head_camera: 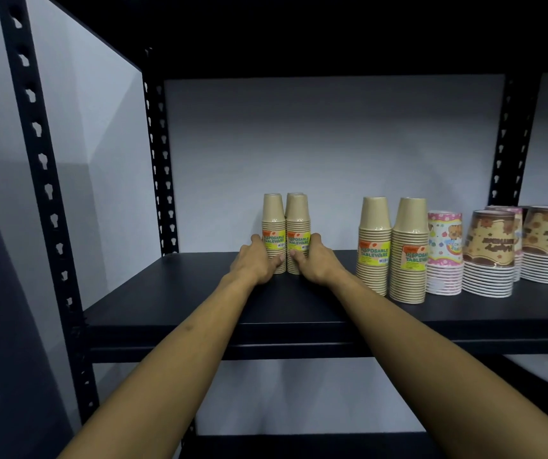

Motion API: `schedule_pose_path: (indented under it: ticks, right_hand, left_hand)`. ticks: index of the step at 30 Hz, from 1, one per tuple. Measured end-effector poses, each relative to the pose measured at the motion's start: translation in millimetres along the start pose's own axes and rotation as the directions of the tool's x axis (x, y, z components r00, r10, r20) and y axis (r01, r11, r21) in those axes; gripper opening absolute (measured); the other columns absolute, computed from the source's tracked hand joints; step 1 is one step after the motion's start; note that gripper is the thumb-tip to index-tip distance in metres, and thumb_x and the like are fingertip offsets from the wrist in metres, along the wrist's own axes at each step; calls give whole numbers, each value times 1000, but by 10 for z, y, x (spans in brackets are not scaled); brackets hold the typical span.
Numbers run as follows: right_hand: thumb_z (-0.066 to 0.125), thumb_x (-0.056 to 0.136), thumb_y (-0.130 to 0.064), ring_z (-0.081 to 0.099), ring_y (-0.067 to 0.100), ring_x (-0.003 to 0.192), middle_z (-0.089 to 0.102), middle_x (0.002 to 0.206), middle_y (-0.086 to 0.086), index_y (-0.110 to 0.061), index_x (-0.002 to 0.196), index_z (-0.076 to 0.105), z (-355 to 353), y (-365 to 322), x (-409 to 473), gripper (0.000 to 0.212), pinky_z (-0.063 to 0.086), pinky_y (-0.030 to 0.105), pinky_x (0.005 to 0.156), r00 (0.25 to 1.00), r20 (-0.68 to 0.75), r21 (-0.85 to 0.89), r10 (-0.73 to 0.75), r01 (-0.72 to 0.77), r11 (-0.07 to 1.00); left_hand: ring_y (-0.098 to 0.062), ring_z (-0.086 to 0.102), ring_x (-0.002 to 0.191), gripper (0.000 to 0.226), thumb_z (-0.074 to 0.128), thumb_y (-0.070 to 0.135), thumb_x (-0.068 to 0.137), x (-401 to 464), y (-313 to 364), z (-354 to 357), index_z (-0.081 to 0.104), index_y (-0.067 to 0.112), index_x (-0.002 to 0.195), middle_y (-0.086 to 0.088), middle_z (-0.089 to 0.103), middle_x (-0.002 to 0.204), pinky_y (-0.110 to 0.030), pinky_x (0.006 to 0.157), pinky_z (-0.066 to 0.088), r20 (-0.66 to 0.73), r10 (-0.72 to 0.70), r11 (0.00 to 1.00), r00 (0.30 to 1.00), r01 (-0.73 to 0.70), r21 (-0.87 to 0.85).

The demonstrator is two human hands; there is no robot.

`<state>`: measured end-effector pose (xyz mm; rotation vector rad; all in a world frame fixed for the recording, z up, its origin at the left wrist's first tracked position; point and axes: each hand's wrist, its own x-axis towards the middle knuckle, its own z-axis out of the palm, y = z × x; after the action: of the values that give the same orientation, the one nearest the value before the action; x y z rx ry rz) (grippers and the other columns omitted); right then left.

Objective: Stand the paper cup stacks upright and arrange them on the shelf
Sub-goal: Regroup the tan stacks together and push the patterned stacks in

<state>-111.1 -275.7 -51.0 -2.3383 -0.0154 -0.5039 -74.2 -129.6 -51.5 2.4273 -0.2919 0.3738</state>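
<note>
Two small tan cup stacks with yellow "Disposable Tableware" labels stand upright side by side near the back of the black shelf [173, 303]. My left hand [256, 260] wraps the left small stack [273, 217]. My right hand [315, 261] wraps the right small stack [297, 217]; a third stack peeks out behind it. To the right, two bigger tan stacks [374, 240] [410, 246] stand upright. Beside them stand a pink patterned stack [444, 253] and brown patterned stacks [491, 250] [547, 243].
Black perforated uprights [39, 154] [160, 160] frame the left side and another [511, 137] stands at the back right. The shelf above is dark and low overhead. A lower shelf [299, 445] shows beneath. A white wall lies behind.
</note>
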Motion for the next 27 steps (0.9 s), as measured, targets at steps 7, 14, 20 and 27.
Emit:
schedule_pose_path:
  ticks: [7,14,20,27]
  right_hand:
    - [52,100,-35,56,34,120,57,133,18,-4,133,35,3,8,-19,48,46,41,96,1000,13,4,22,-22,1000]
    - [53,99,-39,55,31,123,56,136,16,-4,135,38,-16,14,8,52,45,37,96,998,43,6,47,-47,999]
    - [56,95,-46,53,32,124,54,137,16,-4,135,40,-1,61,26,60,46,42,101,996,38,-25,83,-82,996]
    - [56,90,-51,50,32,129,52,140,14,-9,136,48,-48,88,-132,63,39,45,109,993,59,-388,102,-71,919]
  left_hand:
    - [-29,56,118,58,64,49,89,-56,-9,-23,42,16,132,-9,59,129,-44,95,49,5,15,1000,1000,-15,-6]
    - [-30,55,121,58,61,48,92,-46,11,-37,40,16,135,-9,58,132,-43,96,48,29,12,1000,999,-12,11]
    - [-28,56,117,59,61,51,90,-65,5,-31,44,14,132,-10,59,130,-41,93,49,38,-21,1000,999,21,-9]
    - [-32,48,129,78,62,55,88,-359,-90,-92,37,5,142,-16,48,142,-42,101,46,82,-66,988,994,54,142]
